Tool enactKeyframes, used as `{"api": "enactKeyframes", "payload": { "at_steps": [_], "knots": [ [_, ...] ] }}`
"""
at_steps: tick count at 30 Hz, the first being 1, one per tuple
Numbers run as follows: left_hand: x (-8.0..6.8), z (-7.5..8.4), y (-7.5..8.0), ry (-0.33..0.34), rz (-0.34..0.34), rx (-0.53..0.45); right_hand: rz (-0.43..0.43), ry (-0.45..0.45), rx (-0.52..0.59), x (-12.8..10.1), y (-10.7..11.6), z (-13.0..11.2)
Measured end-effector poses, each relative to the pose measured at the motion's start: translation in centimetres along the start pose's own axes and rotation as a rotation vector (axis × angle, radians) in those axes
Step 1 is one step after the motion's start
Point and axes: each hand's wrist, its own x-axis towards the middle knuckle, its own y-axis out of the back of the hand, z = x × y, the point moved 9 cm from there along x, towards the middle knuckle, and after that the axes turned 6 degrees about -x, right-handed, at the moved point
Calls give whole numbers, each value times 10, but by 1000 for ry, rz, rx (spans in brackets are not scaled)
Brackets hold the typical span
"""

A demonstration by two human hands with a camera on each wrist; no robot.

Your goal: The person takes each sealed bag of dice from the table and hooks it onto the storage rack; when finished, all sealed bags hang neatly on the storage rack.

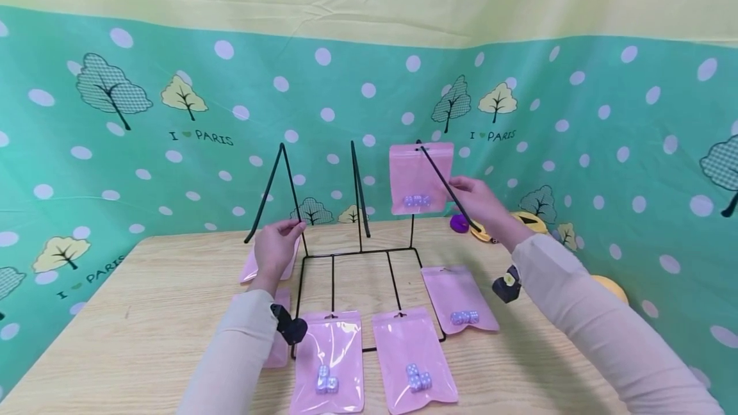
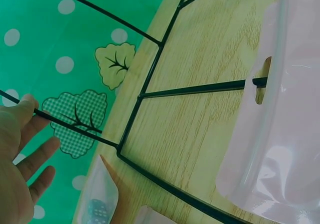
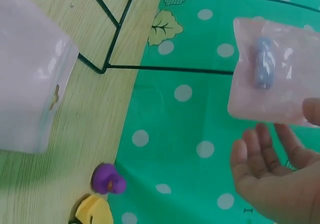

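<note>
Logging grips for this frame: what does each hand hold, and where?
Left hand pinches the black wire rack at its left slanted rod. Right hand holds nothing, open beside the hanging pink pouch.

Your passage over the wooden table (image 1: 173, 300) is open at the far left and the near right corner. The black wire rack (image 1: 357, 255) stands mid-table; its three slanted prongs bar any sideways sweep above it, with gaps between prongs. A pink pouch (image 1: 419, 178) hangs on the right prong, just beside your right hand (image 1: 481, 207). Flat pouches (image 1: 328, 364) crowd the near edge. The purple duck (image 1: 459, 223) and yellow toys (image 1: 533, 219) block the far right corner.
</note>
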Motion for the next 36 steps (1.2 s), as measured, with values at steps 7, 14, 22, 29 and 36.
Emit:
{"api": "enactKeyframes", "payload": {
  "at_steps": [7,14,22,29,36],
  "knots": [
    [1,0,0,-2,-3,13,3,31,-113,-7,15,18],
    [-1,1,0,2,-3,6,-16,52,-131,-16,19,44],
    [-1,2,0,0,-3,4,-61,32,-134,-22,9,82],
    [-1,1,0,-2,-1,0,-120,14,-182,-29,-10,108],
    [0,-2,-3,15,-14,2,-179,48,-270,-31,-23,126]
  ]
}}
